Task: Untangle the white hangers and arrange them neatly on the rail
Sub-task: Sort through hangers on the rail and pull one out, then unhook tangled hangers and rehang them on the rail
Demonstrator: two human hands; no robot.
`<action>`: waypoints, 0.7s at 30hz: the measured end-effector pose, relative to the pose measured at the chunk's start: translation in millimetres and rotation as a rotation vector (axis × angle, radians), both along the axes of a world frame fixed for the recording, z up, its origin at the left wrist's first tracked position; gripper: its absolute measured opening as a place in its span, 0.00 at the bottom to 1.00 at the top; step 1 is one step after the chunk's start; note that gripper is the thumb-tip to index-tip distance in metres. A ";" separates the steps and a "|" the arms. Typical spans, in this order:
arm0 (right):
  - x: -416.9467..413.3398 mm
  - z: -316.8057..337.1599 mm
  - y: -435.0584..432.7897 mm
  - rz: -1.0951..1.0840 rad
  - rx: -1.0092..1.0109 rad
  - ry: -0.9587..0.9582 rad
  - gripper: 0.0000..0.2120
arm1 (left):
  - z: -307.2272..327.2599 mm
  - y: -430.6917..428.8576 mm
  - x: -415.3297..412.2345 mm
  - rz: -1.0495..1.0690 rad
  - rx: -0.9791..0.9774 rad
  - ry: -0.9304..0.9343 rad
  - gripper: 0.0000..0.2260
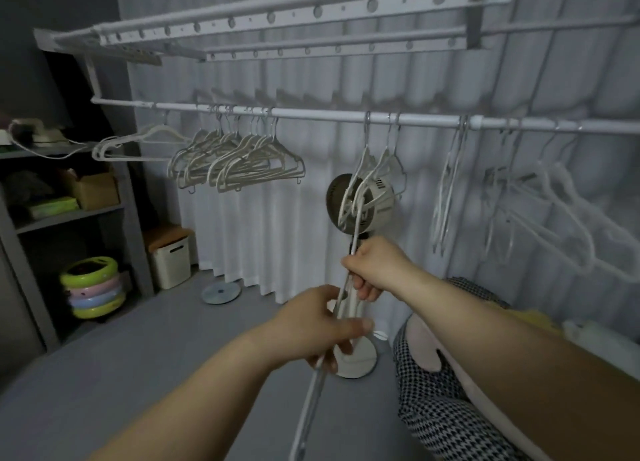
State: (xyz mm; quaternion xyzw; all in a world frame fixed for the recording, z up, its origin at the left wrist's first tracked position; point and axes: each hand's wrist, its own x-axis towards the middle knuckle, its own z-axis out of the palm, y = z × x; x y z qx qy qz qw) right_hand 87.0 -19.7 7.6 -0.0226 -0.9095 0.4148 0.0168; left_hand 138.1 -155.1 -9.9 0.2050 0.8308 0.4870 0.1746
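A white rail (311, 115) runs across the room in front of a white curtain. A tidy bunch of white hangers (239, 159) hangs left of centre, with one more hanger (138, 145) further left. At the centre, two or three tangled hangers (372, 180) hang from the rail and reach down into my hands. My right hand (375, 270) grips their lower bars. My left hand (318, 325) holds the same bundle just below, seen edge-on. More hangers (450, 187) and a blurred cluster (554, 211) hang to the right.
A standing fan (360, 201) is behind the tangled hangers, its round base (356, 360) on the grey floor. A shelf unit (69, 211) with boxes stands left, beside a white bin (171, 259) and stacked coloured rings (93, 287). A checked cushion (443, 408) lies right. A drying rack (277, 20) hangs overhead.
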 end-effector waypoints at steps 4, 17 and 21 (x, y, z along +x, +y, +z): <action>-1.7 2.7 12.8 -0.046 0.003 0.053 0.15 | -7.2 16.6 -16.5 0.086 -0.003 0.124 0.07; -54.7 48.1 108.8 -0.197 0.709 0.432 0.15 | 32.0 59.0 -102.4 0.116 0.120 0.194 0.13; -87.4 53.0 140.2 -0.158 0.907 0.273 0.20 | 48.0 87.1 -127.5 0.103 0.195 0.234 0.12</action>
